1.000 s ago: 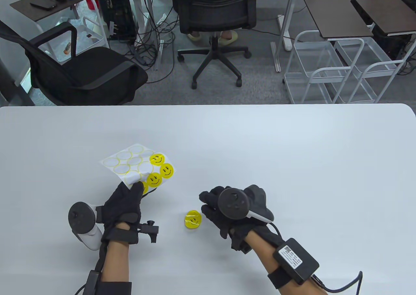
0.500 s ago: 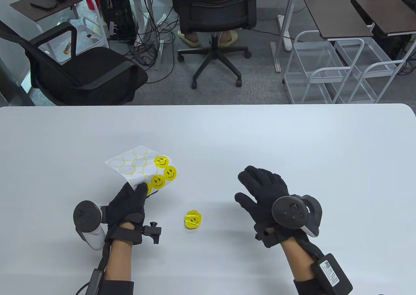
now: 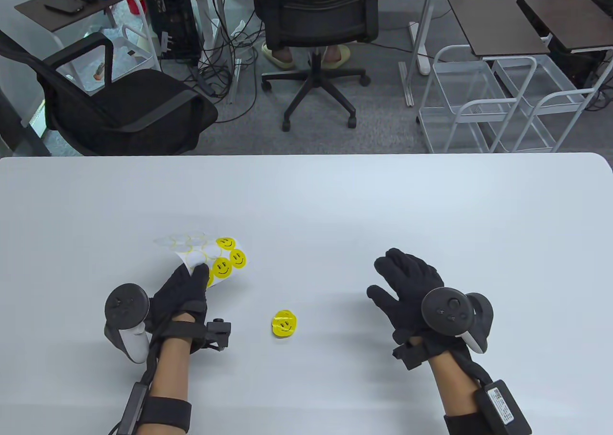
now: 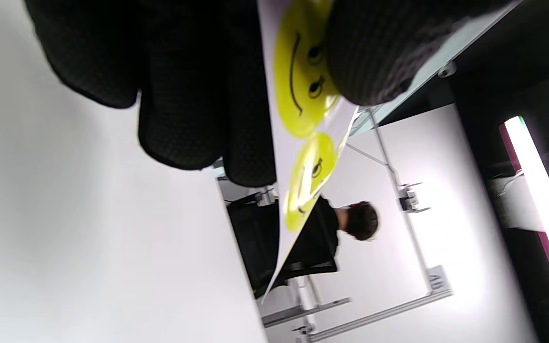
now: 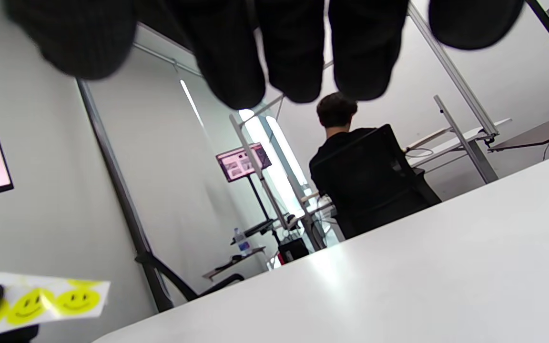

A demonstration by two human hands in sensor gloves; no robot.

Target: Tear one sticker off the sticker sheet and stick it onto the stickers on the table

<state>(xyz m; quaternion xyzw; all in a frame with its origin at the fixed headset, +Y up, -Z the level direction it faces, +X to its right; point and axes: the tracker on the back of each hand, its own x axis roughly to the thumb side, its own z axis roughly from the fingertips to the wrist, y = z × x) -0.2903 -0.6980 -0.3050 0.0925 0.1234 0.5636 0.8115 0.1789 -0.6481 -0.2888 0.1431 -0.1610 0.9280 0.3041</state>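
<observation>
White table (image 3: pixel 335 205), office clutter behind. Near edge: left hand (image 3: pixel 184 296) pinching sticker sheet (image 3: pixel 210 257) by near corner, thumb on top, fingers beneath, sheet lifted and tilted off tabletop; remaining yellow smiley stickers on right side. Right hand (image 3: pixel 407 286) well apart on right, fingers spread wide, holding nothing. Between hands, stickers on table (image 3: pixel 284 324) stacked in small yellow pile. Beyond table: black office chair (image 3: pixel 316 28), white wire carts (image 3: pixel 498 104).

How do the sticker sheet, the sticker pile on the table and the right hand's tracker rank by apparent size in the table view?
1. Sticker sheet, though tilted and partly under the left hand.
2. Right hand's tracker; it sits nearer the camera, so its margin over the sheet is unsure.
3. Sticker pile, clearly smallest.
</observation>
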